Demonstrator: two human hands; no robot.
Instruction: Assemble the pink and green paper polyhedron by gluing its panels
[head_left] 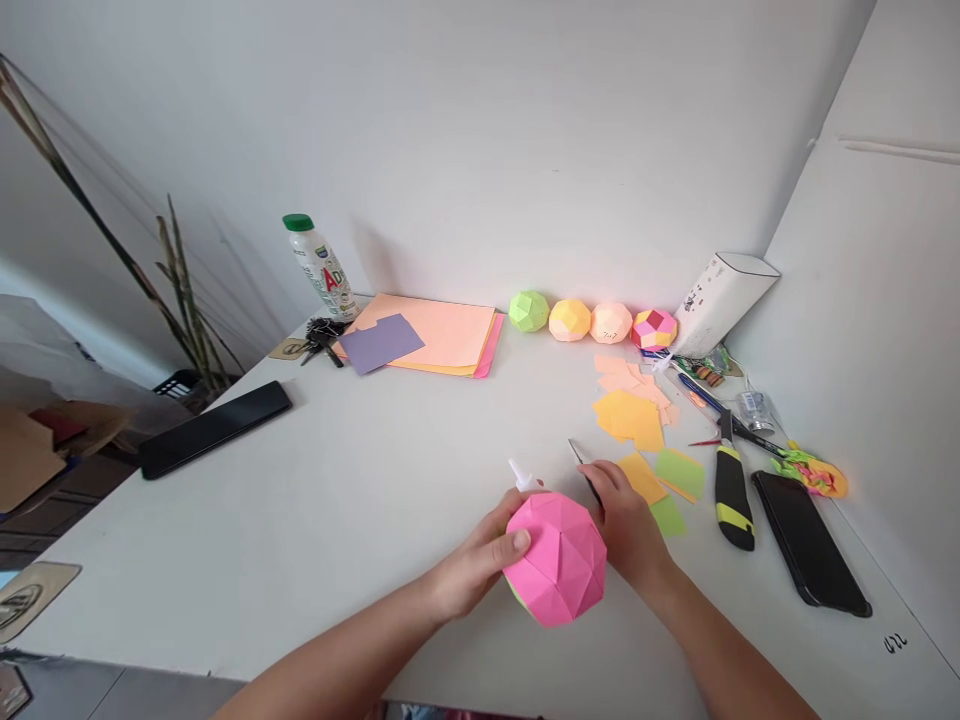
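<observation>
A pink faceted paper ball (559,560) is held just above the white table (360,500) near its front edge. My left hand (480,560) grips its left side, thumb on top. A white nozzle tip (521,476) pokes up behind that hand. My right hand (626,525) is closed at the ball's right side and holds a thin dark tool with a metal tip (579,455). Cut orange and green paper pieces (637,430) lie just beyond my right hand.
Several paper balls (570,320) line the back wall beside a white box (720,300). Orange sheets (435,335), a bottle (319,265), keys (322,335) and a black bar (214,428) lie left. A utility knife (733,495), phone (810,545) and scissors (735,425) lie right.
</observation>
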